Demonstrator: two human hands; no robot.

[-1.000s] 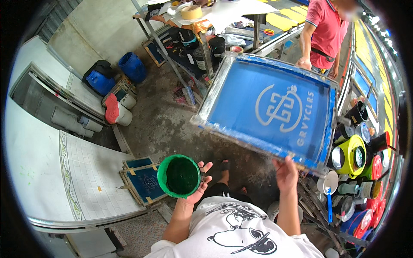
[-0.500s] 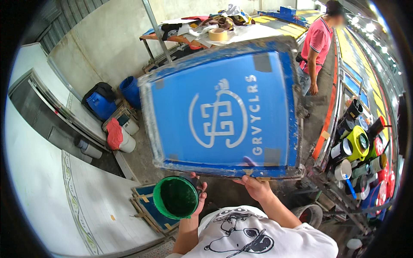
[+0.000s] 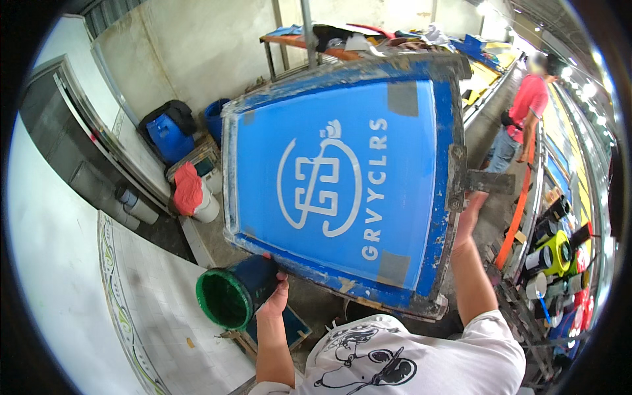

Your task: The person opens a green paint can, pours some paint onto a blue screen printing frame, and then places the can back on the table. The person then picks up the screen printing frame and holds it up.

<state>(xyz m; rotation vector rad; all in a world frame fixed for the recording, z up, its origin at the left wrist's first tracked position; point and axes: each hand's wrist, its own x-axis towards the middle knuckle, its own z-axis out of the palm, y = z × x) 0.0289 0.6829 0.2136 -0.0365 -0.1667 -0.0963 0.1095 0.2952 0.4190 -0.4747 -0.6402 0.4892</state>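
Note:
A blue silk-screen frame point(image 3: 316, 118) with a pale round emblem and lettering is held up in front of me, tilted. My left hand point(image 3: 273, 299) grips a dark tub point(image 3: 260, 280) lined with green ink. The tub tips sideways, its mouth toward the lower left, beside the frame's lower left edge. At the frame's right edge, my right hand point(image 3: 469, 217) holds on just below a protruding metal bracket point(image 3: 492, 182). Some of its fingers are blurred or hidden by the frame.
A person in a pink shirt point(image 3: 530, 99) stands at the right beside a long printing table. Ink pots point(image 3: 558, 253) crowd the right side. A white bucket with red cloth point(image 3: 191, 191) and a blue drum point(image 3: 170, 137) stand left, near a doorway. Behind is a cloth-strewn table point(image 3: 336, 54).
My right hand has shifted from the frame's lower edge up to its right side. The frame has turned clockwise. The tub has moved left and tipped further; the view has swung left.

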